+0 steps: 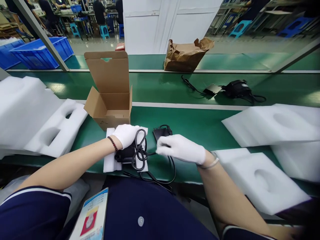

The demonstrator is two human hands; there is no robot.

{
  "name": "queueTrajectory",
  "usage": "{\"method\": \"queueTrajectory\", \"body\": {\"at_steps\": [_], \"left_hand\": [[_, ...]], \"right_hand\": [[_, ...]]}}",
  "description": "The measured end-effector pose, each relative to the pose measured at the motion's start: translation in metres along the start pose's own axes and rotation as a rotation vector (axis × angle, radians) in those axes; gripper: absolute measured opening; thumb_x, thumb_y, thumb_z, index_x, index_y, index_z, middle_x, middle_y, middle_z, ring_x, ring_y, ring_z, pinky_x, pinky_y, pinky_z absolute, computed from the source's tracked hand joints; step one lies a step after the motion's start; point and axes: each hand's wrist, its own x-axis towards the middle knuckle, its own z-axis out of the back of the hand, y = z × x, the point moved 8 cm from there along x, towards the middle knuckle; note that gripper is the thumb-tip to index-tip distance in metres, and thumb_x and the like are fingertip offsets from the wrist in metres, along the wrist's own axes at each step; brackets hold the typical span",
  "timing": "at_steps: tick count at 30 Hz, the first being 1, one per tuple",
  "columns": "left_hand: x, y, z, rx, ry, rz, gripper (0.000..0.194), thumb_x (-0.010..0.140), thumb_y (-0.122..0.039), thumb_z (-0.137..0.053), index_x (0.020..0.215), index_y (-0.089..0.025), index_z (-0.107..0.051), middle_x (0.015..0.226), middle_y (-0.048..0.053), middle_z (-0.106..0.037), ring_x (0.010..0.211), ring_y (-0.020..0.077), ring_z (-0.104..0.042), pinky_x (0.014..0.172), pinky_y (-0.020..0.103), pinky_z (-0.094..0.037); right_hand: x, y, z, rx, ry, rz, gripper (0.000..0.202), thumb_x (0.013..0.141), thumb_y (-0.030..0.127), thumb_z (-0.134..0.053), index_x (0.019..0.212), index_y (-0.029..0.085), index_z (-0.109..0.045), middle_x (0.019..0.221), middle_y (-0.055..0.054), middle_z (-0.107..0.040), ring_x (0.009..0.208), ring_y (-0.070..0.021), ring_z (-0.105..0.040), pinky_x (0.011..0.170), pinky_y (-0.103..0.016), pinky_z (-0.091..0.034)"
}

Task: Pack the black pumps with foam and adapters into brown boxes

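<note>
My left hand point(126, 135), in a white glove, is closed at the top of a looped black cable point(141, 153). Beneath it, a black device point(126, 155) sits in a white foam piece point(108, 163); the hand covers part of both. My right hand point(178, 148), also gloved, pinches a stretch of the same cable to the right of the loops. Just behind that hand lies a black power adapter point(160, 133), partly hidden, with its cord trailing toward the table's front edge. An open cardboard box point(112, 116) stands behind my left hand.
White foam pieces lie at the left point(60, 130) and right point(262, 180). On the green conveyor point(155, 88) behind rests a black corded bundle point(237, 89). Farther back are a crumpled brown paper bag point(186, 56) and blue crates point(45, 53). People sit in the background.
</note>
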Motion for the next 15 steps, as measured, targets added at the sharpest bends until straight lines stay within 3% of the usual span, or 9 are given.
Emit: {"method": "queueTrajectory", "body": {"at_steps": [3, 6, 8, 9, 11, 12, 14, 15], "left_hand": [[0.007, 0.0, 0.003, 0.051, -0.012, -0.006, 0.021, 0.092, -0.028, -0.05, 0.105, -0.022, -0.065, 0.097, 0.011, -0.072, 0.093, 0.0294, -0.07, 0.083, 0.039, -0.052], [0.01, 0.004, 0.007, 0.096, 0.004, -0.039, 0.016, 0.087, -0.027, -0.055, 0.094, -0.021, -0.069, 0.094, 0.01, -0.073, 0.093, 0.0304, -0.07, 0.082, 0.04, -0.053], [0.004, 0.008, 0.015, 0.017, -0.048, -0.119, 0.016, 0.083, -0.03, -0.061, 0.093, -0.022, -0.071, 0.106, 0.007, -0.073, 0.103, 0.0288, -0.068, 0.092, 0.04, -0.052], [-0.004, 0.012, 0.023, -0.066, -0.13, -0.166, 0.018, 0.084, -0.031, -0.061, 0.097, -0.023, -0.071, 0.115, 0.006, -0.072, 0.11, 0.0265, -0.066, 0.099, 0.038, -0.05], [-0.034, 0.032, 0.043, -0.267, -0.417, -0.21, 0.024, 0.09, -0.03, -0.054, 0.107, -0.025, -0.07, 0.131, 0.003, -0.065, 0.122, 0.0209, -0.06, 0.109, 0.034, -0.044], [-0.054, 0.048, 0.048, -0.358, -0.588, -0.177, 0.026, 0.092, -0.028, -0.049, 0.108, -0.024, -0.069, 0.134, 0.002, -0.063, 0.124, 0.019, -0.059, 0.111, 0.033, -0.042], [-0.095, 0.087, 0.038, -0.479, -0.815, 0.01, 0.028, 0.093, -0.025, -0.043, 0.103, -0.021, -0.069, 0.132, 0.005, -0.064, 0.123, 0.0192, -0.059, 0.111, 0.035, -0.043], [-0.109, 0.102, 0.022, -0.509, -0.817, 0.111, 0.026, 0.091, -0.025, -0.045, 0.097, -0.02, -0.069, 0.131, 0.006, -0.065, 0.122, 0.0213, -0.06, 0.112, 0.038, -0.043]], "right_hand": [[-0.028, 0.049, -0.001, -0.053, -0.088, 0.215, 0.038, 0.1, 0.044, -0.047, 0.075, 0.019, -0.062, 0.066, 0.001, -0.062, 0.059, -0.0113, -0.054, 0.059, -0.024, -0.036], [-0.038, 0.099, -0.03, -0.255, -0.132, 0.452, 0.037, 0.103, 0.037, -0.042, 0.077, 0.019, -0.063, 0.066, 0.0, -0.061, 0.055, -0.0112, -0.051, 0.054, -0.027, -0.029], [-0.04, 0.117, -0.049, -0.327, -0.144, 0.55, 0.036, 0.102, 0.035, -0.043, 0.075, 0.019, -0.062, 0.065, 0.0, -0.06, 0.052, -0.0115, -0.048, 0.051, -0.028, -0.025], [-0.04, 0.119, -0.053, -0.295, -0.148, 0.568, 0.036, 0.101, 0.036, -0.044, 0.076, 0.019, -0.062, 0.066, 0.0, -0.061, 0.054, -0.0118, -0.05, 0.051, -0.028, -0.027], [-0.038, 0.106, -0.047, -0.116, -0.194, 0.502, 0.034, 0.101, 0.035, -0.042, 0.081, 0.02, -0.064, 0.073, -0.002, -0.065, 0.062, -0.0126, -0.058, 0.056, -0.026, -0.037], [-0.034, 0.09, -0.037, -0.014, -0.247, 0.386, 0.033, 0.101, 0.033, -0.039, 0.085, 0.02, -0.064, 0.077, -0.002, -0.067, 0.066, -0.013, -0.061, 0.061, -0.025, -0.042], [-0.026, 0.044, -0.021, 0.101, -0.332, 0.045, 0.027, 0.098, 0.025, -0.037, 0.098, 0.019, -0.064, 0.084, -0.004, -0.071, 0.073, -0.0145, -0.065, 0.068, -0.025, -0.047], [-0.02, 0.023, -0.019, 0.1, -0.32, -0.119, 0.025, 0.096, 0.024, -0.04, 0.104, 0.019, -0.063, 0.086, -0.004, -0.072, 0.075, -0.0157, -0.067, 0.069, -0.026, -0.047]]}}
